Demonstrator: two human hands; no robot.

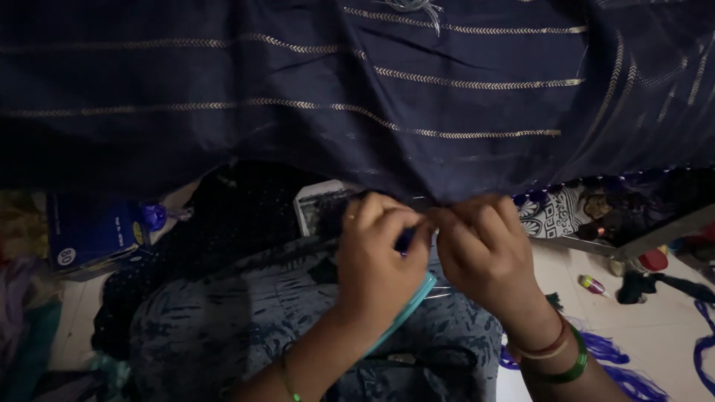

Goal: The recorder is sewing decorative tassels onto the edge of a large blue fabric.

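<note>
At frame centre, left hand (380,257) and right hand (484,249) both pinch closed on the lower edge of the dark blue fabric (357,89) with gold stripes. Blue tassels (596,181) already hang along the edge at right; the left stretch looks bare, so edging seems partway. Teal strip (406,309) under left hand.

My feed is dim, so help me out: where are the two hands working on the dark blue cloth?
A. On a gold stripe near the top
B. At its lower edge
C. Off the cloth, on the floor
B: the left hand and right hand meet, pinching the lower edge of the dark blue cloth.
</note>
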